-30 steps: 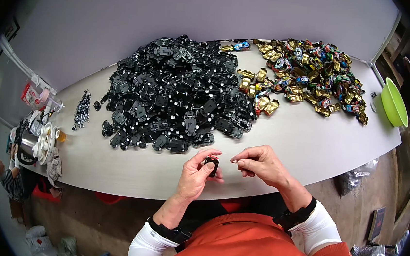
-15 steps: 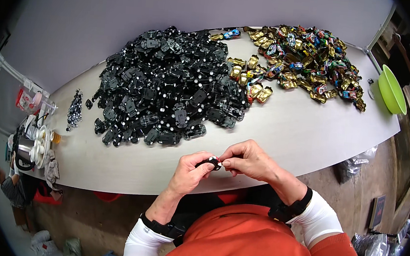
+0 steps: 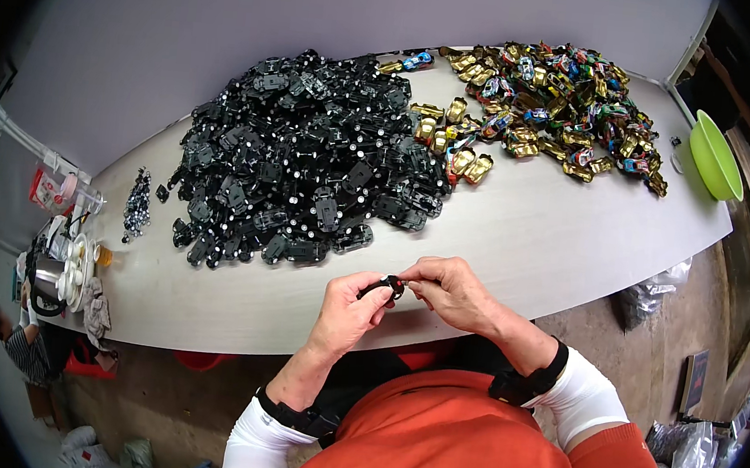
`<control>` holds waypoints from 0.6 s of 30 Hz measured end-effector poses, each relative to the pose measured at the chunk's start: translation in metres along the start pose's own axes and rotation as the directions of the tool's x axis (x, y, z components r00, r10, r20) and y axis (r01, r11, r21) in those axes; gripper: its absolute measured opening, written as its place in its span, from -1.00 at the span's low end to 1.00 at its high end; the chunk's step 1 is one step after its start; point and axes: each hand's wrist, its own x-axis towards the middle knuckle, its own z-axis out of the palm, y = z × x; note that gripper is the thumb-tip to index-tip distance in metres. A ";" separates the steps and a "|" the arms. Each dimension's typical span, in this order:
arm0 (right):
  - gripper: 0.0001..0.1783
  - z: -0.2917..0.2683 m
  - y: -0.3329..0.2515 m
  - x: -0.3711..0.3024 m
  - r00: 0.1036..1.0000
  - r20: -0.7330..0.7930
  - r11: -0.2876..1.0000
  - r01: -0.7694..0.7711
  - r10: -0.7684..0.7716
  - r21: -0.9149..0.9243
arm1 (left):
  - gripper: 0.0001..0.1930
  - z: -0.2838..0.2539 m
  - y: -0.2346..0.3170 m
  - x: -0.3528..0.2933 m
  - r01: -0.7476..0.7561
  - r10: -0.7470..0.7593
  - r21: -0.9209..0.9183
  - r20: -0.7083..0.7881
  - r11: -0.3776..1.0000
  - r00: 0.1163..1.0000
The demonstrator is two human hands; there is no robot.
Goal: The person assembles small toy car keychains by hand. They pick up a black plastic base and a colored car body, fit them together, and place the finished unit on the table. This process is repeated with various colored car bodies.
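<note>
My left hand [image 3: 343, 319] is closed around a small black toy car chassis [image 3: 385, 287], held just above the table's near side. A bit of red shows at the chassis's right end. There my right hand [image 3: 452, 292] pinches with thumb and forefinger; what lies between those fingertips is too small to make out. Beyond my hands spreads a large heap of black toy car chassis [image 3: 296, 165] with white-hubbed wheels. To its right lies a pile of shiny gold and coloured toy car bodies [image 3: 574, 100].
The pale table [image 3: 519, 220] curves around me. At its right end stands a green basin [image 3: 716, 157]. Small dark and silvery parts [image 3: 137, 206] lie to the left, near a kettle [image 3: 48, 281], a cup tray and a cloth [image 3: 97, 312]. Another person [image 3: 26, 346] is at far left.
The chassis has turned in my left hand and shows a darker side. My right fingertips have shifted slightly at its end. The view has moved a little.
</note>
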 end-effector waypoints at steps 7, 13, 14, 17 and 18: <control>-0.85 0.002 0.004 -0.002 0.967 -0.086 0.930 0.202 -0.238 -0.308 | -0.86 0.008 -0.002 0.002 -0.027 0.028 0.033 -0.035 0.999 0.999; -0.85 -0.001 0.012 -0.014 0.951 -0.078 0.822 0.215 -0.299 -0.528 | -0.91 0.022 -0.014 0.003 -0.120 0.138 0.223 -0.066 0.967 0.988; -0.84 -0.002 0.012 -0.016 0.962 -0.071 0.858 0.200 -0.264 -0.474 | -0.91 0.025 -0.017 0.002 -0.160 0.184 0.264 -0.071 0.951 0.980; -0.82 -0.016 0.013 -0.029 0.995 -0.044 0.977 0.083 -0.093 -0.198 | -0.91 0.034 -0.015 -0.014 -0.097 0.104 0.248 -0.014 0.964 0.994; -0.81 -0.026 0.009 -0.036 1.000 -0.021 0.999 0.002 -0.003 -0.033 | -0.91 0.036 -0.012 -0.025 -0.069 0.068 0.231 0.014 0.971 0.998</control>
